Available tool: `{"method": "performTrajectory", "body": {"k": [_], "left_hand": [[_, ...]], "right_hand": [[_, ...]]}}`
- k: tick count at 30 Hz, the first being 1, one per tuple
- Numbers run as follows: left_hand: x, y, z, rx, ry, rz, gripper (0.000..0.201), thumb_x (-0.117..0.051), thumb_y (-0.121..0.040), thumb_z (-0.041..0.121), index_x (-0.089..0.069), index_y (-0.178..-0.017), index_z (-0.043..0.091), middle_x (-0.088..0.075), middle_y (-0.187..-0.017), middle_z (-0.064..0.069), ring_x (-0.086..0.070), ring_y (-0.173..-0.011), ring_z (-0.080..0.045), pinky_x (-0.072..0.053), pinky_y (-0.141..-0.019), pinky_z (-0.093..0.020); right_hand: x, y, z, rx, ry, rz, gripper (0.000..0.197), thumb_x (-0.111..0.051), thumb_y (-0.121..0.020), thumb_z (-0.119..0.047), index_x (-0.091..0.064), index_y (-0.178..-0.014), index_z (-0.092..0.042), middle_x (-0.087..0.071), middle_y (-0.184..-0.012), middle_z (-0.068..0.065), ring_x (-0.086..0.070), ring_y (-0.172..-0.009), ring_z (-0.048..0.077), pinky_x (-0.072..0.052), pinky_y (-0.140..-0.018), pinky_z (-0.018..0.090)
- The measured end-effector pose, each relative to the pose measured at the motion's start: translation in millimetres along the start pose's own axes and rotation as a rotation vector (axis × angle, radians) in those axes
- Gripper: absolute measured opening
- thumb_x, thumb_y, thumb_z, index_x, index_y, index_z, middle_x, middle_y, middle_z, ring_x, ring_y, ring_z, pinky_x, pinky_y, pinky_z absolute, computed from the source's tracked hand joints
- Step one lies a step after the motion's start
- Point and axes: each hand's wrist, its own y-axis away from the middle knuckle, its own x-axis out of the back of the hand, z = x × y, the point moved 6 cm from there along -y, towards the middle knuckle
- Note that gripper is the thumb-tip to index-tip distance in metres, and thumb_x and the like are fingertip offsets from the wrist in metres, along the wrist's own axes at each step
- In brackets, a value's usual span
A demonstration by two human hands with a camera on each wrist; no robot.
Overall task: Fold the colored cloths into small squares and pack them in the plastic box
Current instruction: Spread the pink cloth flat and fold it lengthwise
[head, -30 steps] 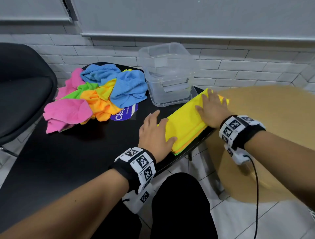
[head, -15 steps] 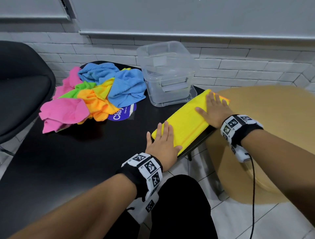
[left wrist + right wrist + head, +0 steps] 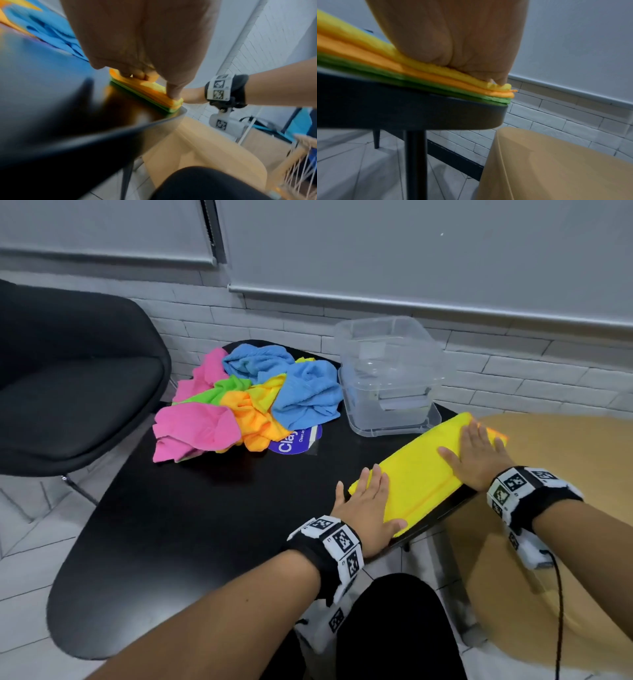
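A long folded stack of cloths, yellow on top with orange and green layers beneath, lies along the right edge of the black table. My left hand lies flat on its near end, fingers straight. My right hand presses flat on its far end, fingertips at the cloth's edge. In the left wrist view my left fingers touch the stack's end. The clear plastic box stands behind the stack, empty of cloths.
A heap of unfolded pink, blue, green, orange and yellow cloths sits at the table's back left, partly over a blue label. A black chair stands at left. A tan round surface is at right, lower than the table.
My left hand has slid along the stack toward me, from its middle to its near end, flattening it. My right hand stays pressed on the far end. The view has shifted.
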Motion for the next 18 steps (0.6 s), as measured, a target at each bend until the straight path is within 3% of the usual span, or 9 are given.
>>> {"method": "performTrajectory", "body": {"k": [4,10,15,18], "left_hand": [[18.0,26.0,-36.7,0.016,0.013,0.088,0.092,-0.039,-0.092,0.061,0.014,-0.151,0.016,0.026,-0.156,0.000,0.021,-0.145,-0.018,0.007,-0.116,-0.050],[36.2,90.3,-143.1,0.324,-0.040,0.098,0.093,-0.049,-0.090,0.056,0.009,-0.152,0.018,0.019,-0.158,-0.010,0.019,-0.146,-0.026,0.002,-0.116,-0.054],[42.5,151.7,-214.2,0.514,-0.028,0.118,0.091,-0.046,-0.090,0.060,0.007,-0.153,0.019,0.015,-0.158,-0.014,0.016,-0.146,-0.031,0.000,-0.115,-0.059],[47.0,178.0,-242.0,0.555,-0.024,0.132,0.093,-0.046,-0.089,0.062,0.006,-0.153,0.020,0.015,-0.159,-0.013,0.014,-0.146,-0.030,0.000,-0.114,-0.059]], "right_hand": [[6.2,24.7,-24.8,0.022,-0.008,-0.001,0.078,-0.010,-0.098,-0.056,0.010,-0.151,-0.003,0.019,-0.158,0.012,0.011,-0.147,0.024,0.002,-0.119,0.045],[19.2,63.3,-107.9,0.116,0.126,-0.027,0.064,-0.023,-0.102,-0.047,-0.010,-0.152,-0.009,-0.004,-0.160,0.011,-0.015,-0.146,0.026,-0.011,-0.116,0.052],[56.1,96.6,-218.2,0.365,0.119,0.143,0.051,-0.041,-0.097,-0.044,-0.038,-0.142,-0.019,-0.040,-0.146,0.005,-0.042,-0.132,0.024,-0.025,-0.111,0.050],[64.5,112.6,-282.7,0.495,0.063,0.237,0.044,-0.047,-0.093,-0.041,-0.046,-0.133,-0.022,-0.046,-0.137,0.002,-0.046,-0.128,0.024,-0.026,-0.110,0.051]]}}
